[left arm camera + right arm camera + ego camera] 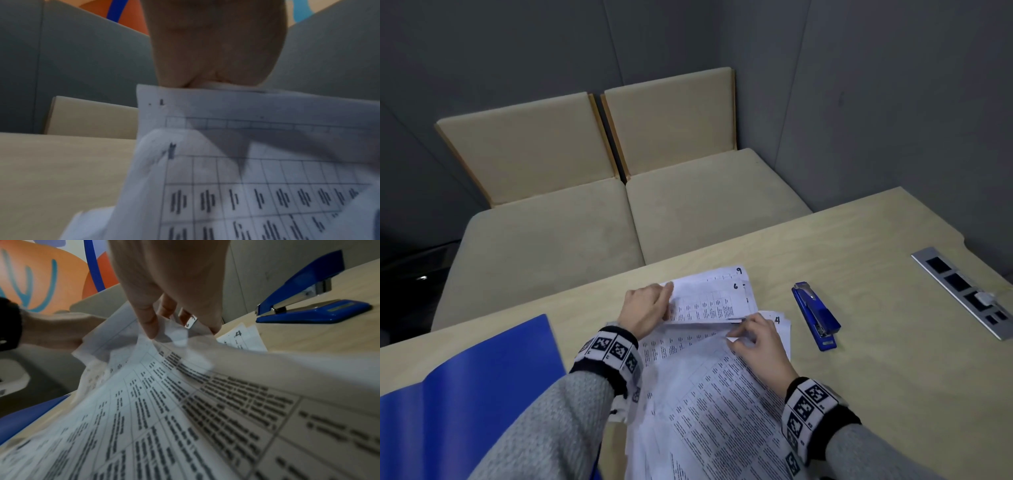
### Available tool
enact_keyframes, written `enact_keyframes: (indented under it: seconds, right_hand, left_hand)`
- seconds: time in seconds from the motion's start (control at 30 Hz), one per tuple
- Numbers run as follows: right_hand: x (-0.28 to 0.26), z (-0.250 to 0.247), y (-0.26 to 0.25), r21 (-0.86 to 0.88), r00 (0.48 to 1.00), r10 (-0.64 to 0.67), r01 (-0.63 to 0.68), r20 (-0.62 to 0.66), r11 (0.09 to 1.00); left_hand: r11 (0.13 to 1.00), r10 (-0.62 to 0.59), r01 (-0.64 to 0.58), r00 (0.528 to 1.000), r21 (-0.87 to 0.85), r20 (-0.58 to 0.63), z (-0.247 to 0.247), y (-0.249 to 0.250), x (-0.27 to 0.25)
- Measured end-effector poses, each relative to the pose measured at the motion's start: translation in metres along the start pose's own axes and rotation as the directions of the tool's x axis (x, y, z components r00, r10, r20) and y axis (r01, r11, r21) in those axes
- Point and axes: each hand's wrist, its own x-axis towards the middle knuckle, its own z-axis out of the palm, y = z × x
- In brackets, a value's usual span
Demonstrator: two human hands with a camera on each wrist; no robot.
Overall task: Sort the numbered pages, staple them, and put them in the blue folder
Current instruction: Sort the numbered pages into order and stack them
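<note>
A loose pile of printed, numbered pages (705, 394) lies on the table in front of me. My left hand (664, 299) grips the left edge of a few raised sheets (712, 298); the numbers 9 and 6 show at their top right corners. My right hand (739, 335) pinches the upper corner of a page from the pile, its fingers (152, 327) curled on crumpled paper. A page marked 4 (777, 320) lies under that hand. The blue stapler (816, 315) stands to the right of the pages. The blue folder (482, 377) lies open at the left.
The pale wooden table (876, 240) has a metal socket panel (962, 291) at the far right. Two beige upholstered seats (619, 212) stand behind the table's far edge, against grey walls. Bare tabletop shows right of the stapler.
</note>
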Motion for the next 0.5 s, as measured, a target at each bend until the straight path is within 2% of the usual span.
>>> enact_keyframes:
  seconds: [0.07,0.17,0.33,0.5]
  right_hand:
    - [0.000,0.001,0.002,0.024,1.000,0.018,-0.018,0.005,1.000]
    - [-0.001,0.001,0.004,0.053,0.999,0.033,-0.034,0.011,0.998]
    - [-0.004,0.000,0.005,0.060,1.000,0.020,-0.020,0.003,0.998]
    - [-0.006,0.003,0.003,0.012,0.999,0.007,-0.006,-0.051,1.000]
  left_hand:
    - [0.987,0.016,-0.022,0.999,0.160,0.037,0.002,0.007,0.010]
    - [0.988,0.063,-0.082,0.988,0.132,0.142,0.008,0.016,0.018]
    - [0.974,0.190,-0.189,0.982,0.128,0.005,0.013,0.011,0.019]
    - [0.939,0.312,-0.303,0.950,0.162,-0.031,0.012,0.013,0.013]
